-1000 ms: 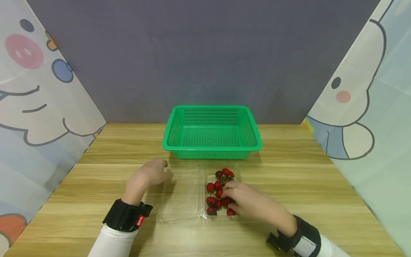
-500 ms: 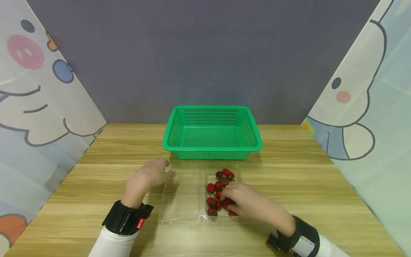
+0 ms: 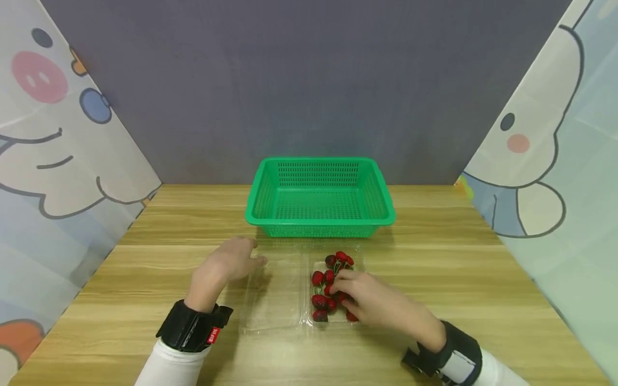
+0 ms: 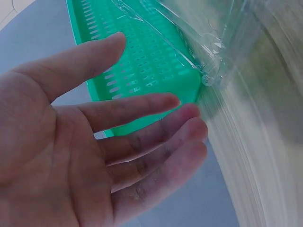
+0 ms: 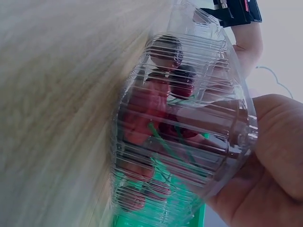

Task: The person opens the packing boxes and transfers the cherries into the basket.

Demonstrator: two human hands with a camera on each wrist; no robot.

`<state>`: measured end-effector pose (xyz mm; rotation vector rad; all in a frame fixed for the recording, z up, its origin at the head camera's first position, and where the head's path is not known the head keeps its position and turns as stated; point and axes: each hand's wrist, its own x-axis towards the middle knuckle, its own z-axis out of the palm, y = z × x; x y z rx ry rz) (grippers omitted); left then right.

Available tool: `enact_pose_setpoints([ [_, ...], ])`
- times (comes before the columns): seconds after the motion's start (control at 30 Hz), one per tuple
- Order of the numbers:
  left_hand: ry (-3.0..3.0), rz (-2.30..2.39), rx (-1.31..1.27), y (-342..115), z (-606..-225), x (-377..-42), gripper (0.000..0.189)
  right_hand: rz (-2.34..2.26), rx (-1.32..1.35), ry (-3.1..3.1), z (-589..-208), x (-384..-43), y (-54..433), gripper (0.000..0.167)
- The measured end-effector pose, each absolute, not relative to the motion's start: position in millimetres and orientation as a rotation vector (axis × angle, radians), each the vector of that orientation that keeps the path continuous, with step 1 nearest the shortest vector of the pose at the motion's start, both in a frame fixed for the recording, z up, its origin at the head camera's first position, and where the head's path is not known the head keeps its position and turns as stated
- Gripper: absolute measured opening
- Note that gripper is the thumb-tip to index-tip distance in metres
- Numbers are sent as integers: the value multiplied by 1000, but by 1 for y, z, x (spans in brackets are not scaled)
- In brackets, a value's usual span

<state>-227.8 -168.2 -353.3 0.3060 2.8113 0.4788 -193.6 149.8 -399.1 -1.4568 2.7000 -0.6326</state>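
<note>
Several red cherries point(image 3: 319, 301) with green stems lie in the right half of a clear plastic clamshell box point(image 3: 307, 321). My right hand point(image 3: 369, 297) reaches into that half from the right, its fingers bent down among the fruit. Between its thumb and fingers a cherry point(image 3: 341, 297) shows in the head view; the wrist view sees dark cherries point(image 5: 182, 80) and fingers through the ribbed plastic wall. My left hand point(image 3: 229, 262) is at the left edge of the flat-lying lid half point(image 3: 275, 300). Its fingers are relaxed and spread from the thumb, palm bare in its wrist view.
A green perforated basket point(image 3: 319, 229) stands just behind the clamshell box. Everything rests on a wood-grain table point(image 3: 434, 257). A dark grey panel point(image 3: 309, 86) closes off the back, with cartoon-printed panels point(image 3: 536, 161) at both sides.
My right fingers have shifted slightly among the cherries, and the front right cherry has moved a little to the right. The left hand has stayed almost in place.
</note>
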Motion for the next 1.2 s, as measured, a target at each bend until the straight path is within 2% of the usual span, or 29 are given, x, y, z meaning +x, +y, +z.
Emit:
enact_pose_setpoints([
  [0.5,2814,439,337,-169,-355,-229,56,-803,-1445,2696,-391,-195,151,24],
  [0.87,2833,425,346,-162,-349,-224,53,-971,-1546,2739,-385,-202,153,29],
  [1.1,2862,399,413,-153,-347,-218,28,-1028,-1514,2770,-381,-201,157,34],
  [1.2,2880,398,446,-149,-345,-215,27,-1048,-1510,2808,-378,-200,158,36],
])
